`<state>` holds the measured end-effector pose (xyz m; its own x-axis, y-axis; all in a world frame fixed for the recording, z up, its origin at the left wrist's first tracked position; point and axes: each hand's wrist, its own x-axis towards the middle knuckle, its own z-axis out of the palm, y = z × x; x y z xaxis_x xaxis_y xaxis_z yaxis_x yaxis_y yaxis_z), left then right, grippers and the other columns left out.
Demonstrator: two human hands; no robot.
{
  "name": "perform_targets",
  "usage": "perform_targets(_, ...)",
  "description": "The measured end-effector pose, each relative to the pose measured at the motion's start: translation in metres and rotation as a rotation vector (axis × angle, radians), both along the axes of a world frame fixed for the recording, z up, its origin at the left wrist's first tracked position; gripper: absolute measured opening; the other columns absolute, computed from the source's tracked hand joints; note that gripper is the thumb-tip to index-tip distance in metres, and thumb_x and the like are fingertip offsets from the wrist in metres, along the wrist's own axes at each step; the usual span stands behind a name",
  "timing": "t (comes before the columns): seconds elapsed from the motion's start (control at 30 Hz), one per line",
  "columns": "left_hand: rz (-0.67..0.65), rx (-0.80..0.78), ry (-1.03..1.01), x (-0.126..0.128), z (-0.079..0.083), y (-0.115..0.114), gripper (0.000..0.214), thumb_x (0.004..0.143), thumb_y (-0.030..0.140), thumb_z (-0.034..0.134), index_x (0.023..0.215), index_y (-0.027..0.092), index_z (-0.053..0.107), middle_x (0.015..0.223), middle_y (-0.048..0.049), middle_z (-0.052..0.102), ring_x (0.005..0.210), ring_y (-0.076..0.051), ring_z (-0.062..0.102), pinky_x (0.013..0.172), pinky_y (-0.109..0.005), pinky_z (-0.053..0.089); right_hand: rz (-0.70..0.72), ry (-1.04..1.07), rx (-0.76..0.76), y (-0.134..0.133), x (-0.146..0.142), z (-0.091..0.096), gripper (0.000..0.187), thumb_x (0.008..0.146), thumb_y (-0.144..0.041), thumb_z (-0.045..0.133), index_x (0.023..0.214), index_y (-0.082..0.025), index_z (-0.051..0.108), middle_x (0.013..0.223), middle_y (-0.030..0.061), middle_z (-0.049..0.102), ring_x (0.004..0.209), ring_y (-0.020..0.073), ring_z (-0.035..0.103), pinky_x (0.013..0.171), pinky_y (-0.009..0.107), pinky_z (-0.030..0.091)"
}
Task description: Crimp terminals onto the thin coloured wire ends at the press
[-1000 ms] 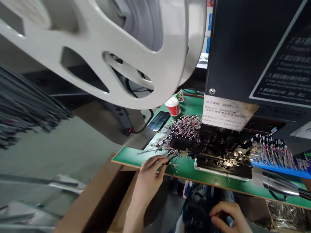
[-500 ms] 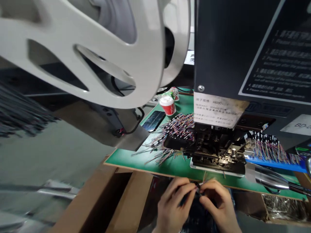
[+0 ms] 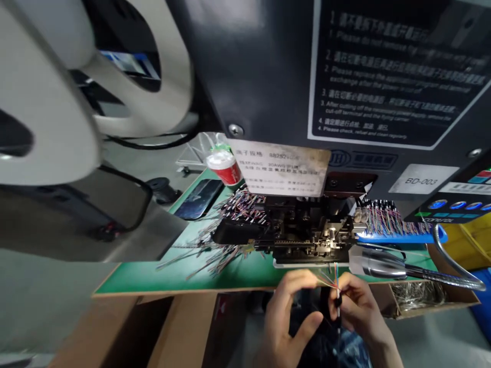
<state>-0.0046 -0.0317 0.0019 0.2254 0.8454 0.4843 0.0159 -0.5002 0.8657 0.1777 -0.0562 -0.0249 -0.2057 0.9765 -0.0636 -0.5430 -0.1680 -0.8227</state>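
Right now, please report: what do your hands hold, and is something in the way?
Right hand pinching thin multicoloured wires at a small black piece. Left hand beside them, grip unclear. Terminal crimping machine just beyond the wires.

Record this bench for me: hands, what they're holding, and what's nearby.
left hand: left hand, fingertips beside the wire ends
right hand: right hand, gripping thin multicoloured wires
machine: terminal crimping machine, just beyond the hands
nearby: blue comb rack of wires; red paper cup on green workbench
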Motion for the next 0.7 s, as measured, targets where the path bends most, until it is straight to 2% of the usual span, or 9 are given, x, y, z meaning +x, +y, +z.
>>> perform_targets(0.07,-0.043,-0.049,0.013,0.002,0.002,0.006,0.055,0.101,0.061,0.065,0.144,0.028,0.060,0.136,-0.0128,0.066,0.126,-0.031,0.066,0.104,-0.038,0.058,0.044,0.013,0.007,0.001,0.006,0.002,0.039,0.081,-0.053,0.091,0.083,-0.019,0.073,0.060,-0.0026,0.062,0.041,0.0049,0.038,0.038,0.015,0.025)
perform_targets(0.13,-0.081,-0.045,0.056,0.005,0.006,0.011,0.072,0.094,0.069,0.068,0.151,0.027,0.055,0.149,-0.0163,0.059,0.138,-0.036,0.059,0.111,-0.044,0.054,0.055,0.003,0.004,0.002,0.008,0.004,0.041,0.079,-0.055,0.091,0.082,-0.018,0.073,0.060,-0.0022,0.062,0.043,0.0052,0.039,0.040,0.015,0.024)
perform_targets(0.2,-0.108,-0.018,0.095,0.007,0.013,0.015,0.069,0.089,0.073,0.071,0.139,0.025,0.066,0.139,-0.0165,0.066,0.129,-0.036,0.065,0.107,-0.042,0.056,0.049,-0.004,-0.001,0.001,0.008,0.008,0.040,0.080,-0.054,0.091,0.084,-0.017,0.076,0.063,-0.0010,0.064,0.046,0.0056,0.041,0.043,0.016,0.025)
perform_targets(0.27,-0.132,-0.002,0.144,0.010,0.021,0.018,0.054,0.088,0.071,0.074,0.113,0.023,0.076,0.112,-0.0121,0.075,0.103,-0.030,0.075,0.091,-0.035,0.062,0.020,-0.029,-0.025,0.000,0.007,0.012,0.038,0.081,-0.052,0.092,0.087,-0.018,0.078,0.067,0.0001,0.067,0.051,0.0070,0.045,0.047,0.017,0.028)
perform_targets(0.33,-0.107,0.012,0.185,0.012,0.027,0.018,0.043,0.089,0.064,0.077,0.096,0.022,0.076,0.088,-0.0060,0.075,0.078,-0.023,0.075,0.074,-0.028,0.062,-0.024,-0.090,-0.050,-0.002,0.005,0.015,0.037,0.082,-0.053,0.091,0.089,-0.019,0.078,0.069,-0.0004,0.067,0.051,0.0071,0.044,0.047,0.018,0.028)
perform_targets(0.43,0.014,0.066,0.206,0.014,0.030,0.017,0.034,0.089,0.054,0.082,0.095,0.022,0.075,0.076,-0.0015,0.073,0.066,-0.019,0.072,0.065,-0.024,0.059,-0.137,-0.239,-0.016,-0.005,0.000,0.017,0.035,0.087,-0.055,0.085,0.091,-0.021,0.077,0.069,-0.0019,0.066,0.048,0.0070,0.039,0.045,0.019,0.029)
perform_targets(0.57,0.116,0.109,0.178,0.015,0.024,0.014,0.003,0.099,0.024,0.074,0.097,0.022,0.075,0.078,0.0005,0.076,0.067,-0.016,0.074,0.069,-0.020,0.058,-0.308,-0.447,0.071,-0.010,-0.010,0.018,0.028,0.096,-0.052,0.077,0.098,-0.024,0.078,0.083,0.0015,0.075,0.067,0.0153,0.064,0.065,0.025,0.051)
perform_targets(0.63,0.141,0.065,0.151,0.015,0.021,0.014,0.015,0.098,0.012,0.068,0.094,0.023,0.076,0.078,0.0013,0.077,0.068,-0.015,0.075,0.071,-0.019,0.058,-0.345,-0.461,0.093,-0.011,-0.013,0.018,0.026,0.098,-0.051,0.075,0.100,-0.024,0.077,0.085,0.0023,0.077,0.077,0.0171,0.069,0.074,0.026,0.053)
perform_targets(0.7,0.137,-0.026,0.116,0.014,0.018,0.014,0.016,0.096,0.011,0.068,0.091,0.023,0.077,0.077,0.0014,0.078,0.068,-0.015,0.074,0.069,-0.019,0.057,-0.351,-0.394,0.074,-0.010,-0.014,0.017,0.025,0.098,-0.049,0.076,0.100,-0.024,0.077,0.080,0.0010,0.076,0.070,0.0143,0.065,0.068,0.023,0.050)
